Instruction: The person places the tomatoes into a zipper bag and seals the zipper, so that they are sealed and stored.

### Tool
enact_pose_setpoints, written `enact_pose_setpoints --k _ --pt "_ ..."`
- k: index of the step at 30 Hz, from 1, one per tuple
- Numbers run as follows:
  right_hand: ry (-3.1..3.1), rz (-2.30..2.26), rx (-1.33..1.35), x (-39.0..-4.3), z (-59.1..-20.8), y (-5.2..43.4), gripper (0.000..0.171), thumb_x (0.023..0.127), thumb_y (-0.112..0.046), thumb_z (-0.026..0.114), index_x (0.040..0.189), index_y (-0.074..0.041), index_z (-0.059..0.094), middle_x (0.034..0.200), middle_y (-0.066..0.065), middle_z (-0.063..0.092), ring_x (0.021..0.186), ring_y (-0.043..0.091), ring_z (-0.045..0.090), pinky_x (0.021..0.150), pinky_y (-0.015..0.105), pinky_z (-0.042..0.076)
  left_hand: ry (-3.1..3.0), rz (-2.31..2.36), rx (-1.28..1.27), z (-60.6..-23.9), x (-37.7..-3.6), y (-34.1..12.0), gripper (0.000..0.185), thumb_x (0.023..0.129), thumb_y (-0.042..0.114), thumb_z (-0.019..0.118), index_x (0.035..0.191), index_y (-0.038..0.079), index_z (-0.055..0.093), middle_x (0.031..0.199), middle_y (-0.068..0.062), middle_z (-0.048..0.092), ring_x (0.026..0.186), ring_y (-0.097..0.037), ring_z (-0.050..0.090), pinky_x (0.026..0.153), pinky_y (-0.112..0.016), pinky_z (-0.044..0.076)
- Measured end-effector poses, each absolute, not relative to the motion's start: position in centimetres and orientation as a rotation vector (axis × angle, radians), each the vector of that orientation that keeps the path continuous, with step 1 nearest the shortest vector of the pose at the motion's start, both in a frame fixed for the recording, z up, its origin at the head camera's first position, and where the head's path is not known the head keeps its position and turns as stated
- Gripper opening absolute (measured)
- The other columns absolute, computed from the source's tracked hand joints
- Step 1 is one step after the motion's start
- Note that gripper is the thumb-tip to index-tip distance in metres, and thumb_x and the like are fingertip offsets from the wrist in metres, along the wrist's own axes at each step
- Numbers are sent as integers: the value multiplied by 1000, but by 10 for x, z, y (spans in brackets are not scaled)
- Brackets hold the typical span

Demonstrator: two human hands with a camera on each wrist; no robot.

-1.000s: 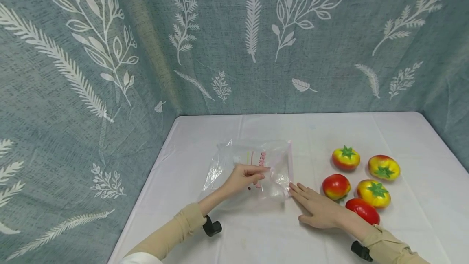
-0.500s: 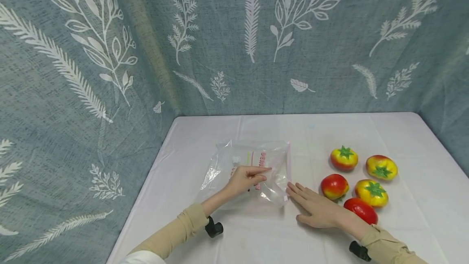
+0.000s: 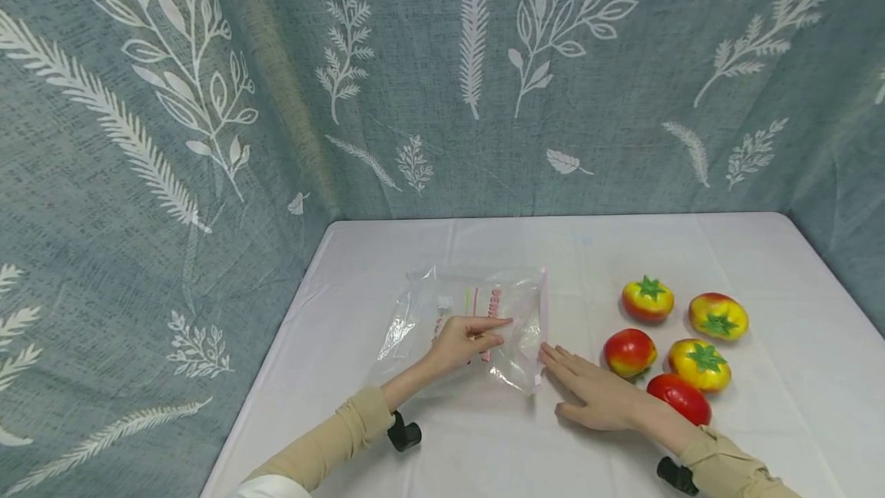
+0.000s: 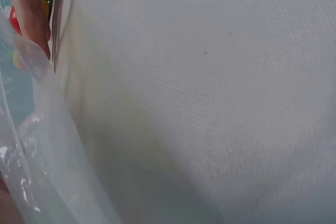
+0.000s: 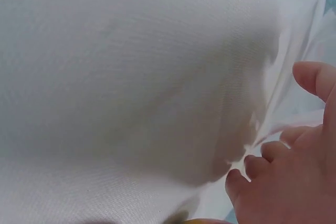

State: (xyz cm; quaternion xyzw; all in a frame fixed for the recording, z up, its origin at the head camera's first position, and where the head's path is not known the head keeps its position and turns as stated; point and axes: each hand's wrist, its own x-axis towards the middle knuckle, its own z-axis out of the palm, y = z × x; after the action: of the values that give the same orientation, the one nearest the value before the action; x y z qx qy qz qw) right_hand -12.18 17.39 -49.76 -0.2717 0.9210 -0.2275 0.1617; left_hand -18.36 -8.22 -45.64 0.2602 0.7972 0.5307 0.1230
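A transparent plastic zip bag (image 3: 429, 306) with red printed lettering lies on the white-covered table. Over its middle is my left hand (image 3: 456, 344), index finger extended toward the bag's mouth and thumb apart below it. Whether that hand presses the film or hovers just above it is unclear. My right hand (image 3: 598, 394) reaches in from the right, palm down, fingers straight, fingertips at the pinkish zip edge. In the right wrist view the fingers of my right hand (image 5: 294, 177) are spread near that edge. Clear film of the bag (image 4: 58, 150) rises along the left wrist view.
Several red and yellow toy fruits, among them a tomato-like one (image 3: 647, 300) with green leaves and a plain red one (image 3: 681, 398), sit right of the bag, beside and behind my right wrist. A blue-green leaf-patterned curtain (image 3: 415, 83) hangs behind the table (image 3: 380, 244).
The bag's near right corner has shifted slightly down toward me and its film creases differently. Both hands keep nearly the same places; the whole view drifts a little.
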Motion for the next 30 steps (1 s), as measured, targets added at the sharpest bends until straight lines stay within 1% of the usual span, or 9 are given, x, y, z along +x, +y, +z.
enact_pose_setpoints --k 6,10,15,18,22,26,30 --pt "2652 -662 -777 -121 -496 174 74 90 -40 59 151 -14 25 158 3 23 143 27 26 112 50 30 2314 1541 778 -453 -183 -83 32 87 2 64 120 -3 63 120 -22 63 57 -27 60 43 -13 30" --pt "2677 -689 -771 -122 -495 177 77 90 -44 59 151 -16 23 158 0 22 143 27 26 111 49 31 2308 1544 785 -453 -183 -84 33 87 2 64 119 -4 62 120 -23 63 56 -20 58 44 -13 30" --pt "2690 -735 -749 -122 -488 180 78 89 -47 60 152 -20 22 159 -3 22 144 24 26 109 48 33 2332 1541 759 -475 -193 -85 33 87 5 65 120 -1 63 121 -19 63 61 -7 52 47 -13 31" --pt "2706 -766 -725 -122 -481 182 78 89 -45 62 152 -22 22 158 -6 21 144 21 27 109 47 35 2342 1552 735 -485 -196 -85 34 86 8 67 120 3 64 121 -16 64 60 -7 48 46 -14 29" --pt "2738 -841 -724 -122 -471 187 77 89 -41 63 152 -24 22 158 -7 22 143 20 28 109 46 35 2310 1585 704 -486 -196 -85 34 86 13 68 120 8 66 120 -13 66 53 -7 50 41 -16 24" --pt "2765 -904 -735 -124 -463 194 79 89 -42 64 152 -28 19 158 -7 22 143 18 28 109 44 34 2302 1594 715 -485 -196 -85 34 86 14 68 120 10 66 119 -12 67 52 -6 50 41 -16 24" --pt "2801 -933 -738 -126 -457 200 79 89 -42 63 152 -27 17 158 -4 23 142 19 31 107 43 37 2304 1590 714 -485 -196 -85 34 87 13 68 120 10 66 120 -12 66 54 -5 52 43 -16 25"
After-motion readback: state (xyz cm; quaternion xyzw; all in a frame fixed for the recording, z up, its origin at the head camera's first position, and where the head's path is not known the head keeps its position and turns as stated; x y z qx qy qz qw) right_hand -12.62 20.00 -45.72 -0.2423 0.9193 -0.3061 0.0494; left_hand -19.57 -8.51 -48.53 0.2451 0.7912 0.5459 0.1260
